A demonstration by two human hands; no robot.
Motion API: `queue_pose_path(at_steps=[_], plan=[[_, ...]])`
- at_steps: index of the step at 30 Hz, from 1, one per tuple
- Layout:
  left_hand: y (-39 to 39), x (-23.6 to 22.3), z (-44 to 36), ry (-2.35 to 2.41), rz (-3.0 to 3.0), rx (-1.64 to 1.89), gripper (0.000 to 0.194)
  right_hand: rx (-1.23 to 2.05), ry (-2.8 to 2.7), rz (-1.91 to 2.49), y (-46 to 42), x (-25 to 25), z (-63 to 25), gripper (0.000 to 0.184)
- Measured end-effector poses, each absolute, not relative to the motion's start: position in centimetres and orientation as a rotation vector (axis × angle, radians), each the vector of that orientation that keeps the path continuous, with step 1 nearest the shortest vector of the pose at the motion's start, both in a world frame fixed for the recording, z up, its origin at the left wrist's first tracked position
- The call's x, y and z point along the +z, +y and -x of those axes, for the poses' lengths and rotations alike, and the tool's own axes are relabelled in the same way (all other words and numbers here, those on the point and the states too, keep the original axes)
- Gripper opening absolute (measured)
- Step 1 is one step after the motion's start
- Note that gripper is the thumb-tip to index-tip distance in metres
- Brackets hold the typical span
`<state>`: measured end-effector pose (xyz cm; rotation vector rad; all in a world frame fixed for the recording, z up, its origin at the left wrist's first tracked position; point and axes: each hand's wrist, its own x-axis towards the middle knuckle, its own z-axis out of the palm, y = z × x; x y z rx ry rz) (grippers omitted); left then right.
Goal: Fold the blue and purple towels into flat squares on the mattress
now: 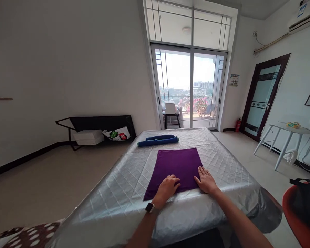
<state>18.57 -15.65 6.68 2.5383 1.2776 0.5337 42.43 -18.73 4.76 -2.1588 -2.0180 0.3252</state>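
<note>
A purple cloth [181, 163] lies spread flat, roughly square, on a silver quilted cover [124, 182]. My left hand [167, 187] rests on the cloth's near left part, fingers loosely bent and the thumb apart. At the cloth's near right edge my right hand [206, 179] lies flat with its fingers stretched out, partly over the edge. A dark watch [150, 207] is on my left wrist. Beyond the purple cloth lies a rolled or folded blue cloth [158, 140], which neither hand touches.
A black bench [103, 125] stands by the left wall, with white boxes [89, 137] and a printed bag [116, 134]. To the right are a small white table [289, 129] and a red chair [291, 206] with a black bag on it. Sliding glass doors [191, 86] are ahead.
</note>
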Motion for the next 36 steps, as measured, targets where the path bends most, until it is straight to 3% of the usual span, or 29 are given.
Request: queue_pose_path(at_steps=[13, 23, 26, 32, 36], plan=[[-14.9, 5.0, -16.9, 1.357, -2.319, 0.748, 0.024, 0.321, -2.012, 2.135, -19.1, 5.1, -42.2, 0.077], [-14.5, 5.1, -9.9, 1.652, -1.829, 1.187, 0.039, 0.342, -2.008, 2.136, -19.3, 5.4, -42.2, 0.077], [-14.5, 5.5, -9.5, 1.657, -1.805, 1.196, 0.044, 0.347, -2.008, 2.142, -19.3, 5.5, -42.1, 0.077], [-14.4, 6.1, -12.7, 1.434, -2.108, 1.092, 0.034, 0.338, -2.015, 2.145, -19.0, 5.0, -42.3, 0.077], [-14.6, 6.2, -15.8, 1.408, -2.264, 0.883, 0.045, 0.329, -2.013, 2.138, -18.8, 4.6, -42.5, 0.078]])
